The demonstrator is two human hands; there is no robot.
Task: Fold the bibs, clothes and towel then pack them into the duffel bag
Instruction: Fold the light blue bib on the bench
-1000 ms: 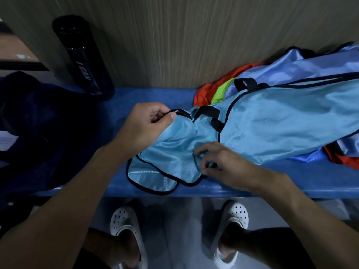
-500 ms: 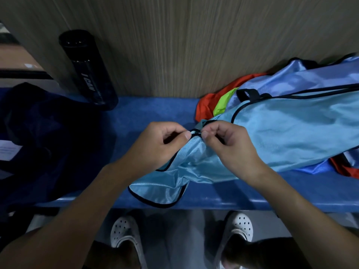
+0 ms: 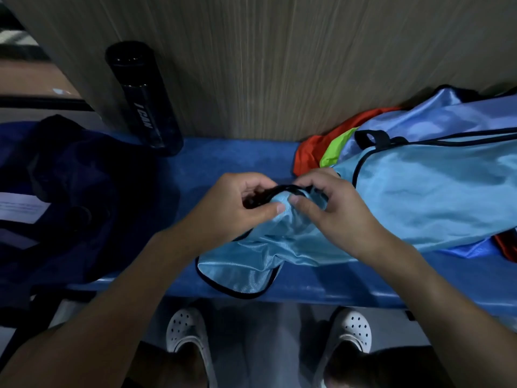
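Note:
A light blue bib [image 3: 414, 197] with black trim lies across the blue bench [image 3: 229, 161], its near end drooping over the front edge. My left hand [image 3: 237, 208] and my right hand [image 3: 333, 208] meet at the bib's black-edged strap end and both pinch it between thumb and fingers. Under this bib lie more bibs: an orange one [image 3: 310, 152], a lime green one [image 3: 335, 148], a paler blue one [image 3: 436, 116]. The dark navy duffel bag [image 3: 64, 197] sits at the left end of the bench.
A tall black bottle [image 3: 142, 99] stands against the wood-grain wall [image 3: 279, 65] at the back left of the bench. A white paper [image 3: 19, 208] lies on the bag. My feet in white clogs [image 3: 187, 331] stand on the floor below the bench edge.
My right hand rose from the bib's lower edge to the strap end beside my left hand. Both hands now bunch that end together, and the drooping flap has narrowed.

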